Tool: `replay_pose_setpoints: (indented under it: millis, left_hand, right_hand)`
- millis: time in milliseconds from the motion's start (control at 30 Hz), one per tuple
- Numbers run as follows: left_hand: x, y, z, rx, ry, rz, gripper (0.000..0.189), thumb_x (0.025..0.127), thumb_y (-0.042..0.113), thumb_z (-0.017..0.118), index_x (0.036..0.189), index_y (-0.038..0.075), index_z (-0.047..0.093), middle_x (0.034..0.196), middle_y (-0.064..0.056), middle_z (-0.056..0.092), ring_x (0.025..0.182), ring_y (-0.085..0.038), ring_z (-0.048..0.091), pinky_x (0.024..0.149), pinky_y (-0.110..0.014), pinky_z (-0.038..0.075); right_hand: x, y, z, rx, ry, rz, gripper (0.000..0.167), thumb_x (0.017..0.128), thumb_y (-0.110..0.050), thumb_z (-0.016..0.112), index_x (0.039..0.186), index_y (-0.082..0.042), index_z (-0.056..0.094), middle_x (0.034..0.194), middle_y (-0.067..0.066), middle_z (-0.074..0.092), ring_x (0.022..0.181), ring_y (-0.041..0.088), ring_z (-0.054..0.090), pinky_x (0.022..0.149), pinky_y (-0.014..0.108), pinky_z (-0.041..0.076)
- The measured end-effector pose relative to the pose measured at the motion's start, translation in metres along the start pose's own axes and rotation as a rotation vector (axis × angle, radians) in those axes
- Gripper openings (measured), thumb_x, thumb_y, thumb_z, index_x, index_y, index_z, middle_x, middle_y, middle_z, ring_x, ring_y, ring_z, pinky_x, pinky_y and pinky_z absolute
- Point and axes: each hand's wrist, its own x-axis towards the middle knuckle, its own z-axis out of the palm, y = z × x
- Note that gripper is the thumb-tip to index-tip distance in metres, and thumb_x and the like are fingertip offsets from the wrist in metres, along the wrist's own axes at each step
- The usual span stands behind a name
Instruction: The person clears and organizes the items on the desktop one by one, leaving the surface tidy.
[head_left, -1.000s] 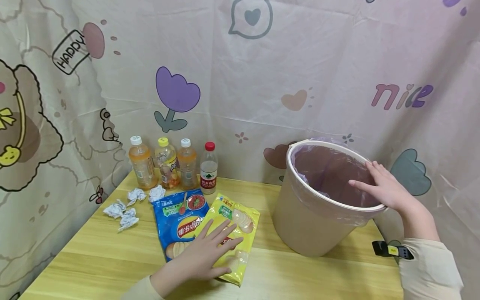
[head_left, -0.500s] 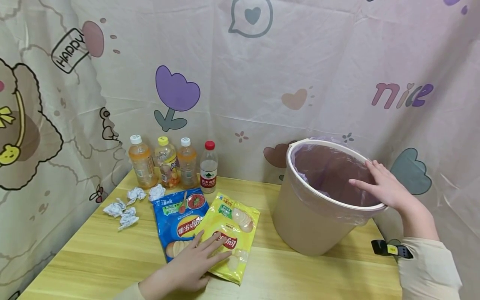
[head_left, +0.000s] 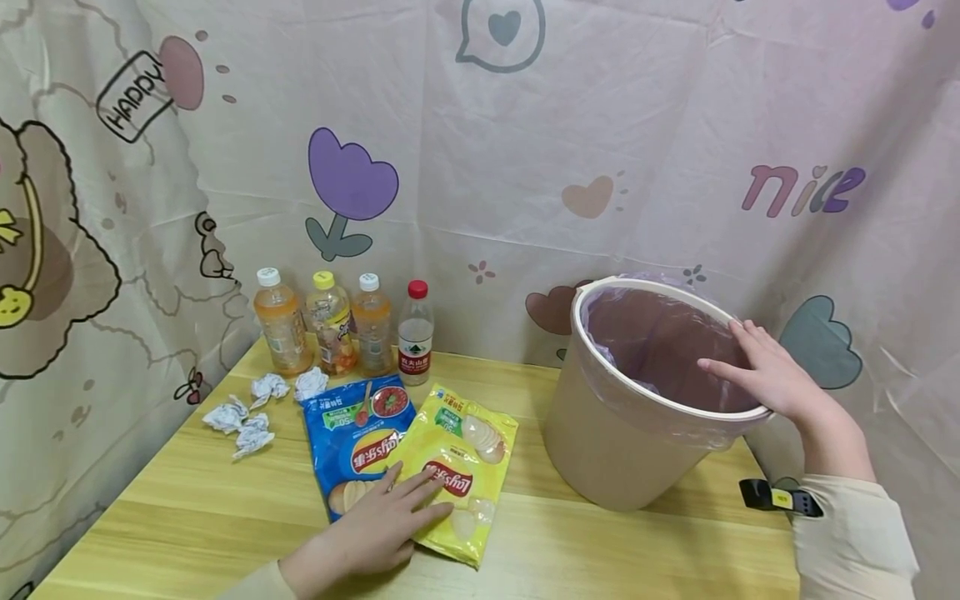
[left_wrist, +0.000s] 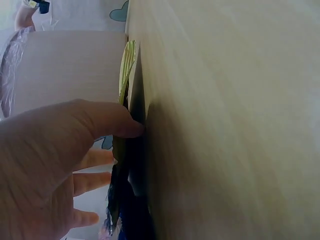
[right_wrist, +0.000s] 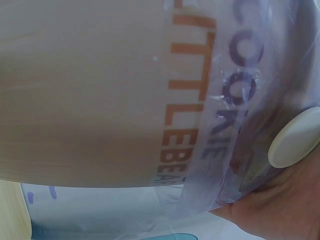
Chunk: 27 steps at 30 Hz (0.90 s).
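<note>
My left hand (head_left: 375, 525) lies with spread fingers over the lower left part of a yellow Lay's chip bag (head_left: 468, 442). In the left wrist view its thumb (left_wrist: 117, 120) reaches down to the tabletop at the bag's near edge, with the other fingers above the bag. A blue Lay's chip bag (head_left: 352, 442) lies partly beneath the yellow one. My right hand (head_left: 780, 375) rests on the right rim of a beige trash can (head_left: 630, 450), fingers extended and thumb inside the opening. A thin clear liner (right_wrist: 205, 145) is folded over the can's rim.
Several bottles stand at the back left, among them a red-capped bottle (head_left: 416, 333) and a yellow-capped bottle (head_left: 330, 325). Crumpled paper balls (head_left: 253, 435) lie left of the blue bag on the wooden table (head_left: 187, 517). A printed curtain (head_left: 487, 167) hangs behind.
My left hand has drawn back toward the lower left of the yellow bag, uncovering its red logo. The right hand stays on the trash can rim.
</note>
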Motion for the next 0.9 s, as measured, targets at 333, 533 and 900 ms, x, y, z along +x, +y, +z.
replay_pose_setpoints:
  millis: [333, 533, 900]
  left_hand:
    - [0.004, -0.005, -0.009, 0.006, -0.007, -0.079, 0.047, 0.093, 0.031, 0.06, 0.139, 0.031, 0.052, 0.144, 0.001, 0.054, 0.135, -0.026, 0.048, 0.11, -0.062, 0.033]
    - [0.002, -0.01, -0.012, 0.079, 0.11, -0.074, 0.041, 0.093, 0.029, 0.062, 0.134, 0.028, 0.058, 0.136, 0.002, 0.061, 0.127, -0.025, 0.054, 0.108, -0.059, 0.038]
    - [0.005, -0.017, -0.023, 0.136, 0.268, -0.028, 0.034, 0.092, 0.021, 0.065, 0.125, 0.024, 0.065, 0.124, 0.005, 0.068, 0.117, -0.019, 0.061, 0.105, -0.052, 0.044]
  right_hand:
    - [0.0, 0.001, 0.0, 0.013, 0.002, 0.004, 0.094, 0.095, -0.051, 0.05, 0.152, 0.006, 0.002, 0.154, 0.038, -0.008, 0.144, 0.054, -0.01, 0.108, 0.075, 0.004]
    - [0.003, 0.001, 0.001, 0.007, -0.001, 0.001, 0.093, 0.096, -0.051, 0.05, 0.153, 0.005, 0.002, 0.154, 0.038, -0.008, 0.144, 0.054, -0.01, 0.109, 0.075, 0.005]
    - [0.0, 0.0, 0.0, 0.029, 0.006, 0.01, 0.092, 0.096, -0.05, 0.049, 0.153, 0.005, 0.001, 0.154, 0.038, -0.008, 0.144, 0.054, -0.011, 0.108, 0.076, 0.004]
